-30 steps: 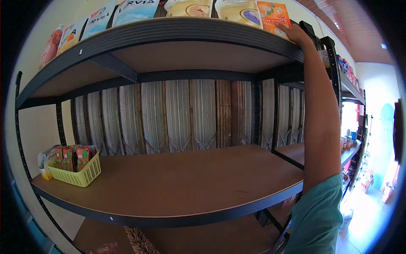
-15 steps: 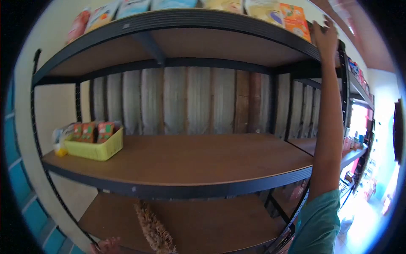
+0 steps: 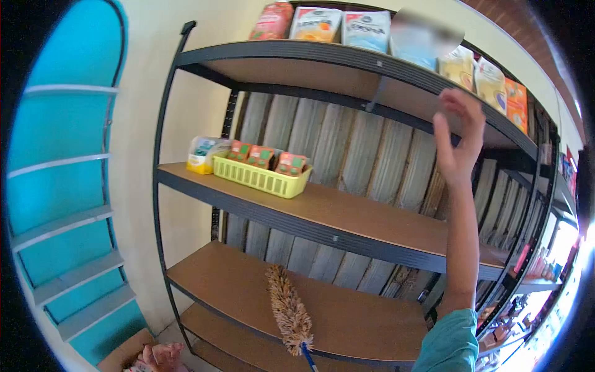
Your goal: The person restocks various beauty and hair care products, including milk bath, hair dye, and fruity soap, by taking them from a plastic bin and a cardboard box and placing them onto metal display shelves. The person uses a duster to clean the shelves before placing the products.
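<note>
My right hand (image 3: 460,139) is raised in front of the upper shelf edge, its fingers apart and nothing between them. Behind and above it, pouches stand on the top shelf (image 3: 347,57), among them a cream pouch (image 3: 457,67) and an orange packet (image 3: 516,104). Low at the left, my left hand (image 3: 162,357) shows only partly, and its grip is unclear. A fluffy tan duster (image 3: 289,310) with a blue handle leans against the lower shelf (image 3: 365,322), apart from my right hand.
On the middle shelf (image 3: 353,214) sit a yellow-green basket (image 3: 260,180) with orange packets and a white-and-yellow pack (image 3: 203,156). A turquoise panel with grey rungs (image 3: 68,155) is at the left. A cardboard box (image 3: 124,350) lies low left; more stocked shelves continue right.
The view has turned left, bringing the turquoise panel and more of the duster into sight. My right hand has come down off the top shelf's right end, away from the orange packet.
</note>
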Tool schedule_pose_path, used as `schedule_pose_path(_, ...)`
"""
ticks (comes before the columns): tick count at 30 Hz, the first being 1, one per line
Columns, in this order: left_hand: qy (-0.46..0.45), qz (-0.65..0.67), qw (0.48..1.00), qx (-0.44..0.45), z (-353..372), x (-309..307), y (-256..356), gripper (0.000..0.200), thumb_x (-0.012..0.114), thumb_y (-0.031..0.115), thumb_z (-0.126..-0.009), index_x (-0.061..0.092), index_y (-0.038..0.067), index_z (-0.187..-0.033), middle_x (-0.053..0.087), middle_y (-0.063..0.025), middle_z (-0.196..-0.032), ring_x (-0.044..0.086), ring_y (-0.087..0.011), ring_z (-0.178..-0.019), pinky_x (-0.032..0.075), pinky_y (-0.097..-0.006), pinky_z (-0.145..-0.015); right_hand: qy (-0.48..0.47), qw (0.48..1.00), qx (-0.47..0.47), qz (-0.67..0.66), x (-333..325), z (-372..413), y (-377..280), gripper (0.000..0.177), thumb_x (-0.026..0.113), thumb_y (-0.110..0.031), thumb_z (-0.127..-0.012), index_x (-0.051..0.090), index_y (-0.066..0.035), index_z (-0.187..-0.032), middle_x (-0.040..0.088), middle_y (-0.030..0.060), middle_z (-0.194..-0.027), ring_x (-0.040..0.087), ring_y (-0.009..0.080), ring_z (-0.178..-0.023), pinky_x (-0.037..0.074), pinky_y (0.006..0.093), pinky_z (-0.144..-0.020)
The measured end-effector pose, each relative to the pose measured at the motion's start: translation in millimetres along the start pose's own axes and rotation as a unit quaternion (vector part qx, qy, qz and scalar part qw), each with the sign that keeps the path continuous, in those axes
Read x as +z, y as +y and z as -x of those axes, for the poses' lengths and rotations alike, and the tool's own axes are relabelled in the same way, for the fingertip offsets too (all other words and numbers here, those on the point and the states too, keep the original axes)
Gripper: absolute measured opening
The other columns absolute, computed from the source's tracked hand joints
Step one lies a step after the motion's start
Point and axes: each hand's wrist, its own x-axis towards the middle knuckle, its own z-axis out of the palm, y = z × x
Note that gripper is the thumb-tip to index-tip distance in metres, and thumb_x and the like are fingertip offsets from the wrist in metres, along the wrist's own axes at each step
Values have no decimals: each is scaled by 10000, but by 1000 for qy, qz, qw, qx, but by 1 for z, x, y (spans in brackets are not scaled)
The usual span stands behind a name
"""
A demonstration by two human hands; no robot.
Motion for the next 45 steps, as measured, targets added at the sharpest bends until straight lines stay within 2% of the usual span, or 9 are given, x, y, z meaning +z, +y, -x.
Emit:
schedule_pose_path(11,-13,-80,995,-54,-27,-86,-31,618,597,263,-728,307,64,-1237,481,-87,-1024,482,-244,-950,393,-415,-843,-181,982,-2,-51,45,29,-85,292,573,-59,-704,522,-38,-991,496,173,-1027,524,224,-883,434,323,-752)
schedule_pose_path(16,54,-132,982,-122,-80,-77,-64,233,530,163,-740,454,24,-911,506,-81,-719,496,-180,-713,429,-339,-711,-203,914,208,-284,-3,76,-115,322,498,-281,-802,445,-85,-1052,455,135,-978,479,187,-780,386,325,-637)
schedule_pose_path(19,-21,-144,982,-121,-102,-72,-85,175,519,157,-767,457,21,-858,489,-69,-698,476,-172,-686,413,-341,-717,-282,839,140,-444,7,99,-130,457,529,-353,-783,385,-177,-1180,415,96,-1045,467,199,-668,390,294,-459)
schedule_pose_path(24,-102,-93,961,-237,-100,-105,-125,238,544,173,-770,490,30,-952,510,-64,-831,510,-195,-821,416,-384,-799,-381,646,399,-527,37,180,-237,449,652,-246,-673,540,-27,-1048,528,143,-1060,508,315,-957,414,356,-728)
schedule_pose_path(25,-107,-93,954,-263,-96,-107,-130,239,548,175,-770,493,29,-950,511,-64,-828,513,-193,-822,414,-383,-802,-508,559,429,-495,34,196,-240,419,631,-191,-704,516,-15,-1067,514,141,-1083,495,306,-979,398,388,-806)
schedule_pose_path(30,-142,-33,919,-366,-100,-126,-160,224,537,148,-766,504,21,-948,512,-63,-804,513,-175,-788,408,-360,-800,-592,541,596,36,-11,358,-353,568,569,-377,-749,356,-177,-1236,450,123,-1156,401,296,-1088,336,414,-890)
schedule_pose_path(32,-158,-5,904,-398,-96,-130,-161,185,503,81,-752,509,0,-919,524,-82,-762,516,-180,-748,417,-329,-757,-637,424,620,174,-14,370,-381,663,540,-448,-743,229,-251,-1296,423,136,-1185,429,315,-1068,354,448,-867)
schedule_pose_path(39,-231,17,817,-528,-44,-158,-152,181,472,47,-749,516,-12,-915,524,-71,-721,512,-163,-718,416,-285,-708,-614,378,669,180,-5,380,-423,673,532,-359,-751,160,-262,-1303,487,170,-1097,535,359,-899,451,444,-723)
schedule_pose_path(45,-318,-35,735,-599,9,-170,-120,182,481,80,-763,529,5,-922,519,-48,-738,507,-130,-739,409,-248,-710,-488,451,722,191,-23,355,-446,399,527,-254,-760,462,-185,-1147,569,174,-912,556,337,-841,450,426,-701)
